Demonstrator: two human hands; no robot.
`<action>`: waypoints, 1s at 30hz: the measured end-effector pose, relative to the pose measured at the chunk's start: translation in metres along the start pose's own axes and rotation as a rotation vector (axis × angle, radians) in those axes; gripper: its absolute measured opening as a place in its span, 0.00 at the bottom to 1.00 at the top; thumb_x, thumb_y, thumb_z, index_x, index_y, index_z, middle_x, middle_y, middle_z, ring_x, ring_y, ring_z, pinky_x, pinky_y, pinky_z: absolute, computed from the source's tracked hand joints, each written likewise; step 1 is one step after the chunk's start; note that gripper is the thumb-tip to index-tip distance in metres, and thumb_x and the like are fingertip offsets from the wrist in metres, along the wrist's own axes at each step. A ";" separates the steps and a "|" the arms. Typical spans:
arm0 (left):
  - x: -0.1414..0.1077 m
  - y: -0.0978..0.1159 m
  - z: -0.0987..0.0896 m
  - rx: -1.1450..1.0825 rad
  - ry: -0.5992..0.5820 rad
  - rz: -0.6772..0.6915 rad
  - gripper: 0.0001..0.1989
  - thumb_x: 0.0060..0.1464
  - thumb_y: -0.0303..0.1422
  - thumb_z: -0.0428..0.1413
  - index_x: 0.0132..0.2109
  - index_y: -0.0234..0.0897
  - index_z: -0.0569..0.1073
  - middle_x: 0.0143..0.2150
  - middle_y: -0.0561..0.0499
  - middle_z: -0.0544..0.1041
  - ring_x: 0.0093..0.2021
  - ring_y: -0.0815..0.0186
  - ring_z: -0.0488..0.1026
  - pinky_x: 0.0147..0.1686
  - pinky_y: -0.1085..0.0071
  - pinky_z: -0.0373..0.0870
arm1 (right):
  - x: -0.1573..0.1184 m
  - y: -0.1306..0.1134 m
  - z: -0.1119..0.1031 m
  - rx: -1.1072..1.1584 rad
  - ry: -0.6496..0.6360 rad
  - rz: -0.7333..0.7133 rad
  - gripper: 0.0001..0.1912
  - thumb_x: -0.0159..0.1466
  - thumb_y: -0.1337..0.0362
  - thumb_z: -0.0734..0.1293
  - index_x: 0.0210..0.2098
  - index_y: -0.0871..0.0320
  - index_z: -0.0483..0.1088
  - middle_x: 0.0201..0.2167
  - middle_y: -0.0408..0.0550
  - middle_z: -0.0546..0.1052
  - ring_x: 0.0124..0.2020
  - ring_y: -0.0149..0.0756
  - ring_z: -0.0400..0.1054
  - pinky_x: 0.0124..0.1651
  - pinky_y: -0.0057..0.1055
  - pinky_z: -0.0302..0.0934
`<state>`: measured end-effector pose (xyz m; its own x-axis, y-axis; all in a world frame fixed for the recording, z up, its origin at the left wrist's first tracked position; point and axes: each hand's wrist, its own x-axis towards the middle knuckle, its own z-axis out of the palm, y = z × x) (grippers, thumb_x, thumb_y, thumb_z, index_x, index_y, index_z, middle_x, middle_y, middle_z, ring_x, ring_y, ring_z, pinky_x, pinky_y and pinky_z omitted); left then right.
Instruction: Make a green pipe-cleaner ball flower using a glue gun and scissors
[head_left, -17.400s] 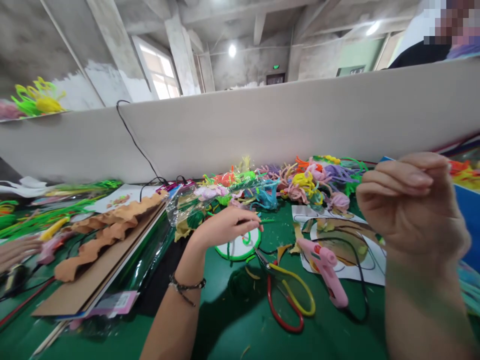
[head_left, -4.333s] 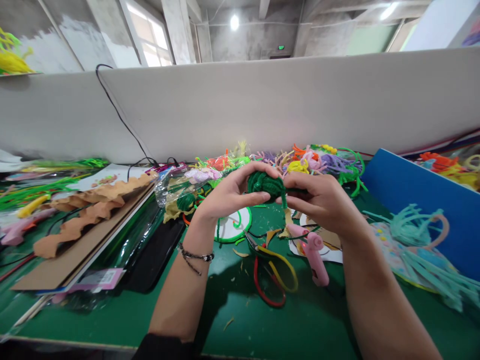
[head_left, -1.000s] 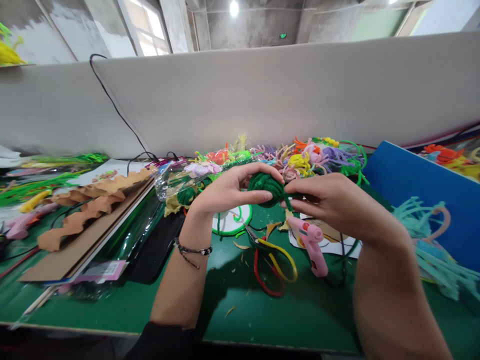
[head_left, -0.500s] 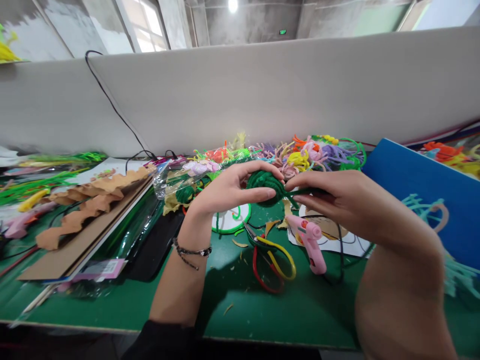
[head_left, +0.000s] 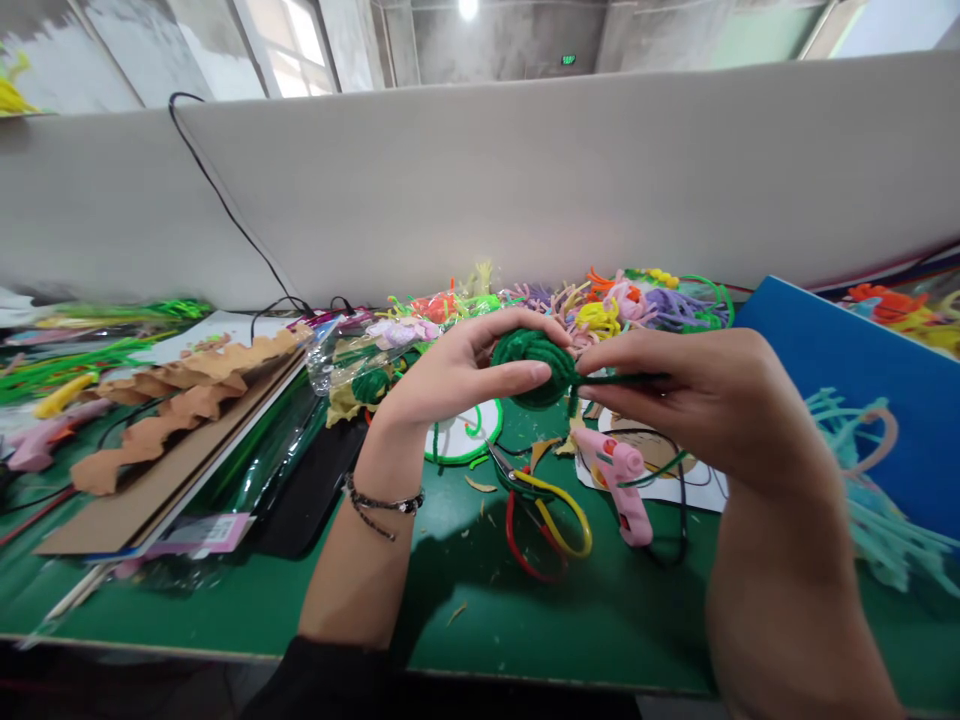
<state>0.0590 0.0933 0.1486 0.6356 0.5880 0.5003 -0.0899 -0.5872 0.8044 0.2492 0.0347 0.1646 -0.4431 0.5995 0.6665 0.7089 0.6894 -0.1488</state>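
A round dark green coil of fuzzy stems (head_left: 531,365) is held above the table's middle. My left hand (head_left: 465,370) grips it from the left, thumb across the front and fingers over the top. At the coil's right edge, my right hand (head_left: 675,385) pinches green stems that come off the coil; their far part runs under the palm, and a loose green end shows below that hand. Beneath the hands lie scissors (head_left: 551,525) with red and yellow handles, and a pink glue gun (head_left: 626,490) to their right.
A green table (head_left: 465,640) carries brown cardboard (head_left: 127,510) and a black tray (head_left: 311,490) on the left. Colourful fuzzy stems (head_left: 600,315) are heaped at the back. A blue board (head_left: 870,400) leans at the right, near pale turquoise stems (head_left: 885,530). Behind stands a white partition (head_left: 480,190).
My right wrist has shifted left and the back of my right hand has risen slightly. The pinched green stems have turned, and a loose end now hangs over the glue gun.
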 end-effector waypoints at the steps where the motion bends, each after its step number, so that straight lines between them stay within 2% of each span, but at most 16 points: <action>1: 0.000 0.000 0.000 0.003 0.005 0.001 0.11 0.47 0.36 0.55 0.39 0.39 0.72 0.42 0.51 0.75 0.38 0.68 0.73 0.32 0.75 0.70 | 0.000 0.000 0.001 -0.014 0.010 -0.007 0.08 0.61 0.60 0.62 0.30 0.53 0.73 0.22 0.39 0.76 0.20 0.26 0.66 0.24 0.24 0.59; 7: -0.002 0.003 0.001 0.043 0.060 0.019 0.12 0.48 0.37 0.56 0.40 0.38 0.71 0.39 0.51 0.75 0.37 0.68 0.73 0.32 0.75 0.71 | 0.002 -0.001 0.007 -0.118 0.114 -0.078 0.09 0.61 0.57 0.62 0.30 0.52 0.72 0.18 0.38 0.74 0.16 0.25 0.63 0.21 0.25 0.56; 12: -0.002 0.007 0.004 0.087 0.131 0.058 0.11 0.48 0.34 0.55 0.40 0.38 0.71 0.39 0.52 0.75 0.36 0.69 0.73 0.32 0.76 0.71 | 0.003 0.001 0.014 -0.223 0.191 -0.104 0.11 0.62 0.56 0.61 0.30 0.53 0.72 0.15 0.38 0.72 0.17 0.26 0.64 0.21 0.25 0.55; 18: -0.004 0.010 0.006 0.202 0.185 0.120 0.11 0.50 0.34 0.55 0.42 0.38 0.71 0.41 0.51 0.76 0.39 0.67 0.73 0.35 0.74 0.72 | 0.004 0.003 0.025 -0.408 0.260 -0.150 0.15 0.65 0.57 0.54 0.33 0.54 0.69 0.12 0.39 0.67 0.15 0.27 0.61 0.20 0.27 0.50; 20: -0.004 0.009 0.006 0.244 0.207 0.150 0.11 0.51 0.34 0.55 0.43 0.38 0.71 0.42 0.51 0.76 0.41 0.66 0.73 0.38 0.72 0.71 | 0.004 0.003 0.027 -0.423 0.289 -0.176 0.14 0.65 0.59 0.54 0.33 0.55 0.68 0.13 0.40 0.67 0.15 0.27 0.60 0.21 0.27 0.50; 24: -0.003 0.009 0.007 0.315 0.236 0.204 0.11 0.50 0.33 0.56 0.43 0.39 0.71 0.44 0.51 0.76 0.43 0.66 0.72 0.44 0.70 0.70 | 0.005 0.002 0.029 -0.391 0.321 -0.218 0.10 0.65 0.64 0.55 0.34 0.56 0.67 0.20 0.44 0.73 0.22 0.30 0.66 0.26 0.27 0.55; 27: -0.004 0.010 0.007 0.388 0.237 0.235 0.12 0.50 0.34 0.56 0.44 0.39 0.71 0.45 0.50 0.76 0.44 0.65 0.72 0.44 0.68 0.70 | 0.007 0.000 0.029 -0.378 0.307 -0.189 0.10 0.65 0.63 0.55 0.34 0.56 0.66 0.24 0.46 0.74 0.27 0.32 0.68 0.30 0.28 0.58; 30: -0.004 0.012 0.006 0.490 0.246 0.282 0.12 0.50 0.34 0.56 0.44 0.39 0.71 0.45 0.49 0.75 0.45 0.64 0.72 0.45 0.67 0.69 | 0.008 -0.003 0.029 -0.364 0.297 -0.123 0.11 0.64 0.63 0.55 0.32 0.55 0.67 0.24 0.46 0.74 0.26 0.32 0.67 0.29 0.28 0.58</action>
<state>0.0605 0.0805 0.1544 0.4382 0.4499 0.7782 0.1714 -0.8917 0.4189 0.2269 0.0494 0.1492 -0.3978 0.3442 0.8505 0.8302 0.5296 0.1740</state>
